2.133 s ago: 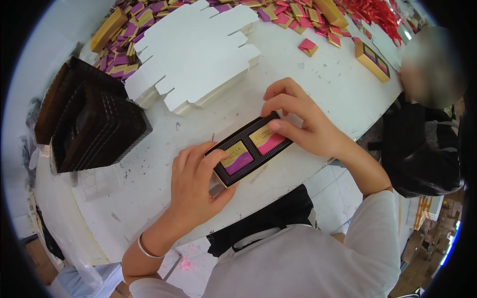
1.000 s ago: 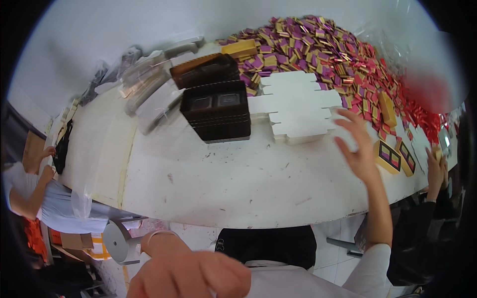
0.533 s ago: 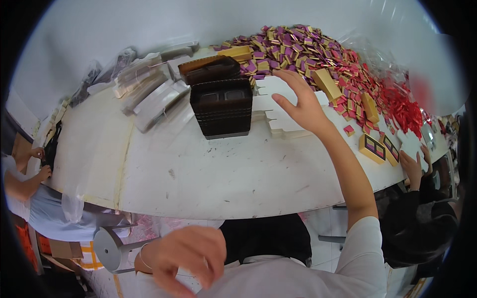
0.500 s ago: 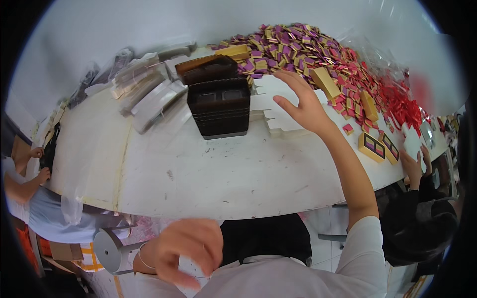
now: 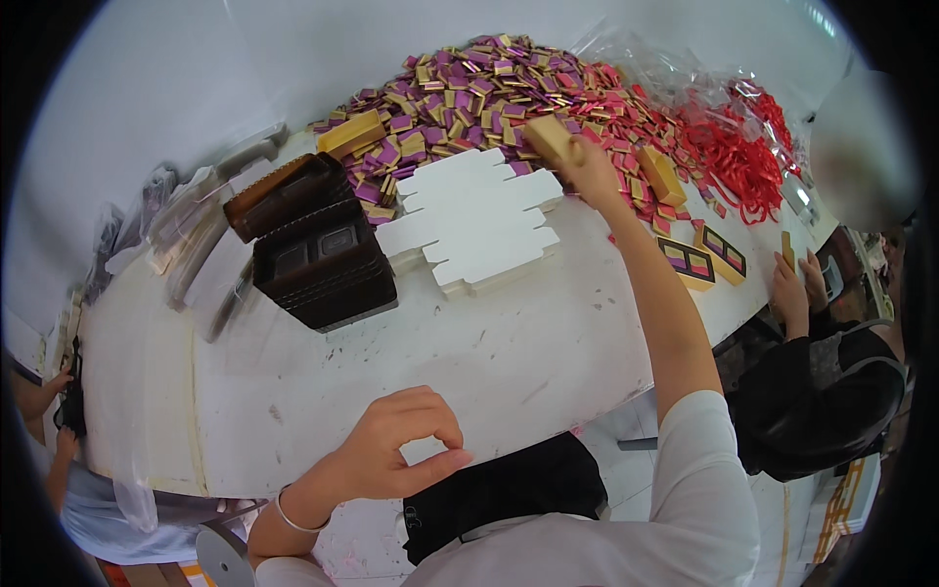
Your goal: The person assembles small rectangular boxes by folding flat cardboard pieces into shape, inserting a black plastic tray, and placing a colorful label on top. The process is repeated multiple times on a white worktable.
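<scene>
My right hand (image 5: 595, 176) reaches over the far part of the table, its fingers closed on the near end of a gold box (image 5: 550, 140). That box lies at the front of a heap of small purple, pink and gold wrapped pieces (image 5: 469, 93). Left of my right forearm is a stack of flat white die-cut cardboard blanks (image 5: 479, 215). Near the table's front edge my left hand (image 5: 401, 445) hovers with curled fingers, a gap between thumb and forefinger and nothing seen in it. Nested dark brown plastic trays (image 5: 323, 259) stand left of the white stack.
Another gold box (image 5: 662, 176) lies right of my right hand. Two gold window boxes (image 5: 685, 262) sit nearer the right edge, beyond them red ribbons (image 5: 738, 166). Clear plastic parts (image 5: 196, 225) lie at left. Co-workers' hands (image 5: 792, 289) work at both table ends.
My right hand has moved from above the white blanks to the gold box and taken hold of it. My left hand has risen toward the table edge. The whole view has shifted.
</scene>
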Available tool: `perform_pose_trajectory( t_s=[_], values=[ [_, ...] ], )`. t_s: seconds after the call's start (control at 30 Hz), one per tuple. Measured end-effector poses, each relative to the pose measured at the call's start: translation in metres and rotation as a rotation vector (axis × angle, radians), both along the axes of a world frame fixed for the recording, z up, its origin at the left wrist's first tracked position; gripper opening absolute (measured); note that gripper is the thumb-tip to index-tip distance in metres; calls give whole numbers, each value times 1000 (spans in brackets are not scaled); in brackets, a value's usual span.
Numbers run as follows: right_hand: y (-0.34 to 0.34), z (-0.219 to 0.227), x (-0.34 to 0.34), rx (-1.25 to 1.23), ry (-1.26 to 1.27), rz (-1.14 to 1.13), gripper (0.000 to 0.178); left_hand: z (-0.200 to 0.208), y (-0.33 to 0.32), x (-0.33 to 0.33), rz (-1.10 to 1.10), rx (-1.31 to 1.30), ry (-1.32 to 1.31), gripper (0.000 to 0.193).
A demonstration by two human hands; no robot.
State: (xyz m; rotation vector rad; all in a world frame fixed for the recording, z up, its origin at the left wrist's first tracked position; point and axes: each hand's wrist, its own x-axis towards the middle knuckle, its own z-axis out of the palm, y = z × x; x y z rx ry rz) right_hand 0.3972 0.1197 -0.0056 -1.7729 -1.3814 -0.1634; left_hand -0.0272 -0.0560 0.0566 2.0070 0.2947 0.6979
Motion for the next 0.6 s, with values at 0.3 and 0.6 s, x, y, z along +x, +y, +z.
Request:
perform_pose_trajectory(
  t_s=[0.3, 0.6],
  values=[
    [-166, 10, -98, -733, 1451, 857, 47, -25, 34, 11, 415, 646, 63, 59],
    [-173, 69, -165, -730, 215, 877, 67, -67, 38, -7, 247, 321, 307, 72]
  ],
)
